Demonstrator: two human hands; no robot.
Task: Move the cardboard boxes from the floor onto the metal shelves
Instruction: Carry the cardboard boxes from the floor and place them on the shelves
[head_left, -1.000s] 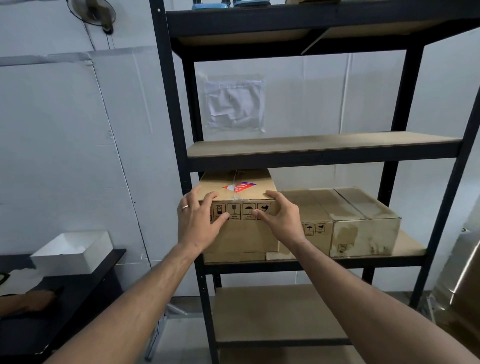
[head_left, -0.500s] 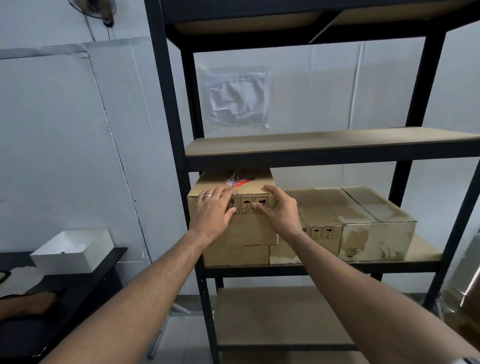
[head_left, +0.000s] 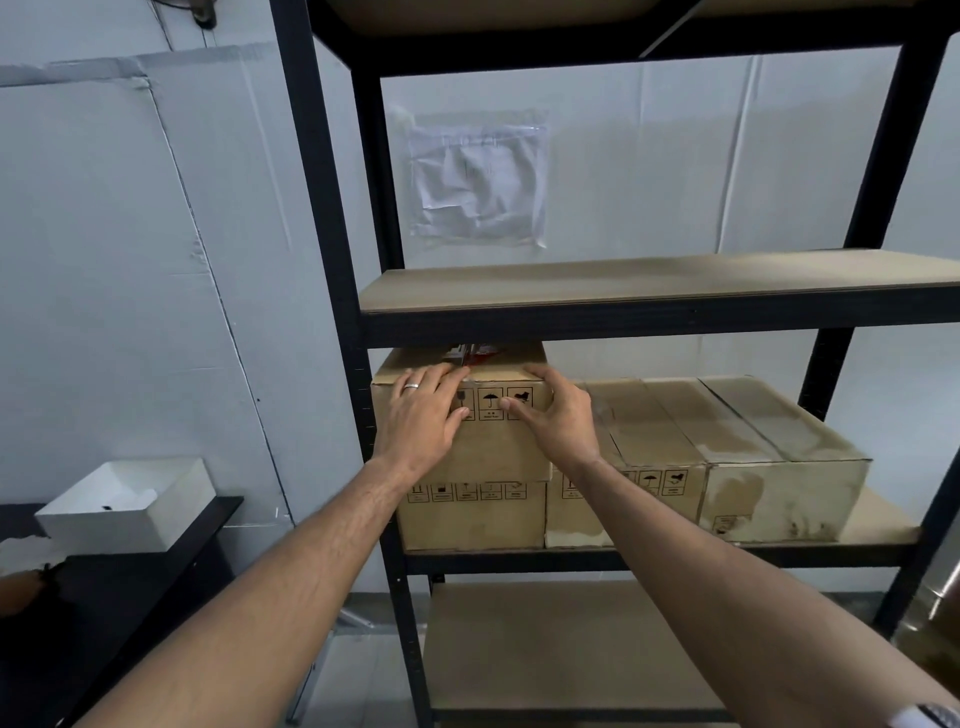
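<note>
Top box (head_left: 498, 447) wedged under shelf board (head_left: 649, 291); boxes (head_left: 727, 457) touching right.

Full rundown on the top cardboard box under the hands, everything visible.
The brown cardboard box is closed, with a red label at its top rear edge and black handling symbols on its front. It sits level, stacked on a second cardboard box at the left end of the black metal shelf, close under the board above. The left hand and right hand press flat against its front upper edge.
</note>
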